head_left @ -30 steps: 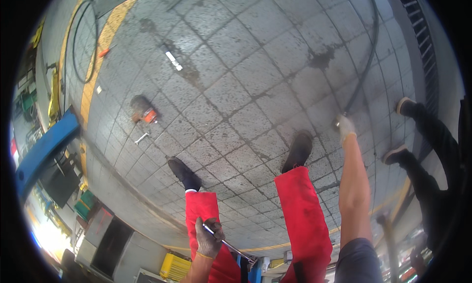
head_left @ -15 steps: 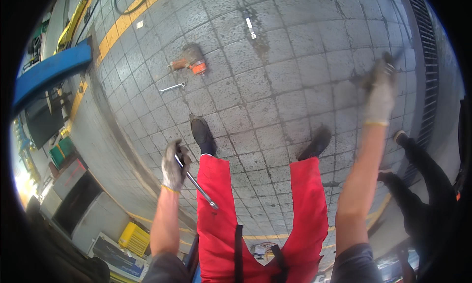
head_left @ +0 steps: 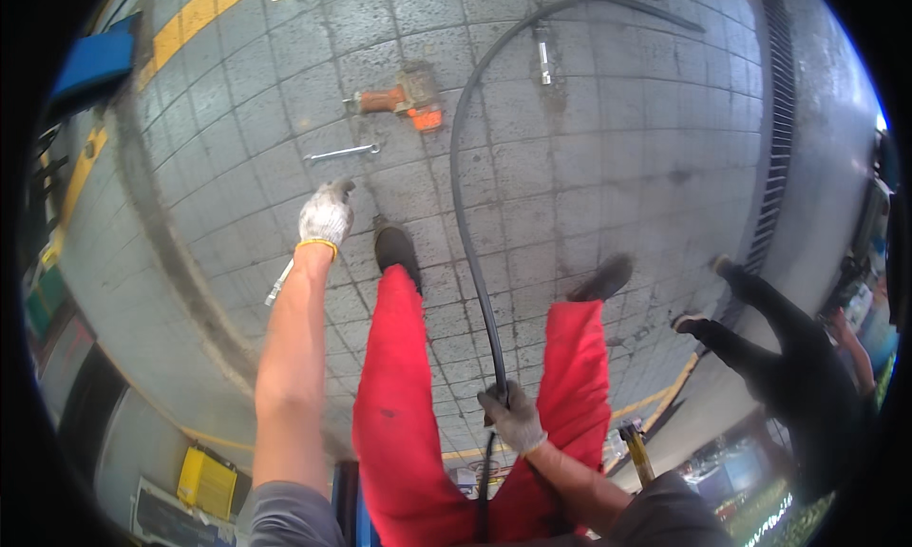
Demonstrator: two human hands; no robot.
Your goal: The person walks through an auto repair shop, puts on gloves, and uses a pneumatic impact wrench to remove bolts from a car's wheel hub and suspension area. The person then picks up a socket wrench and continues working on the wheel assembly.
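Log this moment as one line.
left hand: silver tool, grip hidden; right hand: gripping black hose; floor: wrench, orange power tool

Item 1: hose [head_left: 460, 184], black, slim, smooth, flexible. Lower part gripped in the right hand [head_left: 513, 418], in front of the near part of the tiled floor; from there it rises in one long bow toward the floor's far edge, then curls right toward the far right corner. Whether the bow touches the tiles cannot be told.

Item 2: rod-like tool [head_left: 278, 284], silver, shiny metal, straight. Slanted, nearer the floor's left edge; one end shows beside the left wrist, the remainder hidden by the forearm and left hand [head_left: 328, 211].
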